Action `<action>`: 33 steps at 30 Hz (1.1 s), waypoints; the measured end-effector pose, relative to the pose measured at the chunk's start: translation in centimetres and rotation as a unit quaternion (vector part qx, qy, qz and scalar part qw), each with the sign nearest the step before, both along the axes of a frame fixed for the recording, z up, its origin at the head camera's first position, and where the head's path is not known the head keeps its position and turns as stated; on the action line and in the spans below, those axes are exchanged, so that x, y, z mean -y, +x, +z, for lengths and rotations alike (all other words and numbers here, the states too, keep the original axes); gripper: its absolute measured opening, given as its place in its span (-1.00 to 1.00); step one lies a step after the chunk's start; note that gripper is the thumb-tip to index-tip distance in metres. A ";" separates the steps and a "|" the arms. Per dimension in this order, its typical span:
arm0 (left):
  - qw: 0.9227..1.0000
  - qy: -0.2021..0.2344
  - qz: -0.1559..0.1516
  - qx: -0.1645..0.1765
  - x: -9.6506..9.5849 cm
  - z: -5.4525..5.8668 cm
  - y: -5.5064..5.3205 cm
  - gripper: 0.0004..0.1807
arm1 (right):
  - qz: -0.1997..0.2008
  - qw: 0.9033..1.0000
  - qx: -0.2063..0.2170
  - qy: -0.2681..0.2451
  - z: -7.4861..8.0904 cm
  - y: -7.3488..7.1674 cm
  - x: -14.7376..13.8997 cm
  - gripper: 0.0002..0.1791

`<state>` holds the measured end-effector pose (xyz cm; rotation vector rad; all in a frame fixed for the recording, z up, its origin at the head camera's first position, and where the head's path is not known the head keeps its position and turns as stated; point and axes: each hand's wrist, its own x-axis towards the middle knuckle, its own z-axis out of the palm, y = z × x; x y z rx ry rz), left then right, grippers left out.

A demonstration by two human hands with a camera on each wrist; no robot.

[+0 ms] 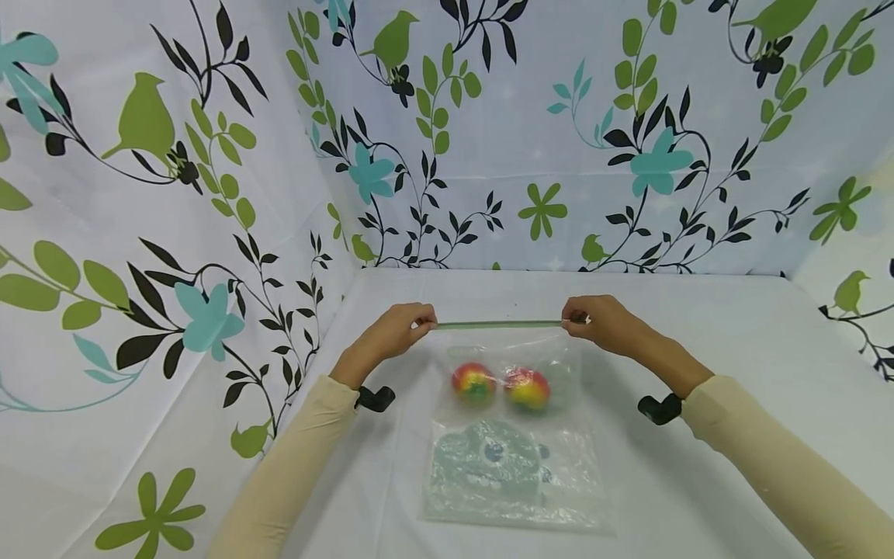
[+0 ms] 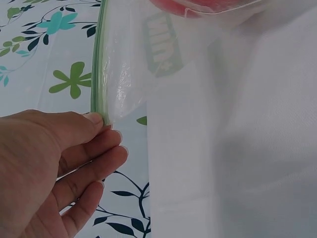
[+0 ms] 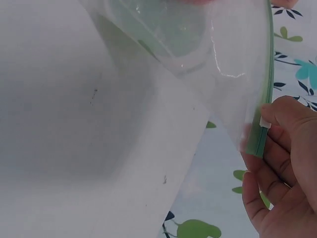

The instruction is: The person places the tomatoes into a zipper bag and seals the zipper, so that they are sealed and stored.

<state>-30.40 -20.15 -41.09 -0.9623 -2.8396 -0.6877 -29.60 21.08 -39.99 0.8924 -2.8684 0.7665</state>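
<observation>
A clear slider zip bag with a green zip strip is held up at its top edge, pulled straight between both hands. Inside its upper part show two round red-and-yellow fruits, side by side. My left hand pinches the strip's left end between thumb and forefinger, its other fingers loosely bent in the left wrist view. At the right end, my right hand pinches the strip; the right wrist view shows a small white slider under the thumb. Pale green print covers the bag's lower part.
The bag's lower part rests on a white table. A cloth printed with birds, leaves and flowers hangs at the back and the left side. Dark wrist-camera mounts sit below both wrists.
</observation>
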 end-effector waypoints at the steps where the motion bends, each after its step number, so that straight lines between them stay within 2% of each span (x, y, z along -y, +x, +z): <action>1: 1.000 0.000 0.001 -0.003 0.1 0.0 0.0 -0.90 | -0.003 1.000 0.001 0.001 0.0 -0.1 -0.2 -0.96; 6: 1.000 0.001 0.006 -0.008 0.3 -0.1 -0.2 -0.90 | -0.012 1.000 0.005 0.001 -0.4 -0.3 -1.0 -0.95; 14: 1.000 0.005 0.015 0.007 0.4 -0.2 -0.2 -0.90 | -0.008 1.000 -0.002 -0.004 -0.6 -0.4 -0.9 -0.96; 24: 0.998 -0.002 0.050 0.024 0.3 -0.4 -0.1 -0.87 | -0.026 1.000 0.008 -0.005 -0.8 -0.4 -0.8 -0.90; 29: 0.997 0.001 0.071 0.028 0.3 -0.5 0.1 -0.77 | -0.038 0.999 0.009 -0.001 -0.7 -0.1 -1.0 -0.81; 33: 0.995 0.001 0.093 0.034 0.4 -0.4 0.5 -0.59 | -0.051 0.999 -0.014 0.004 -0.7 0.3 -1.4 -0.73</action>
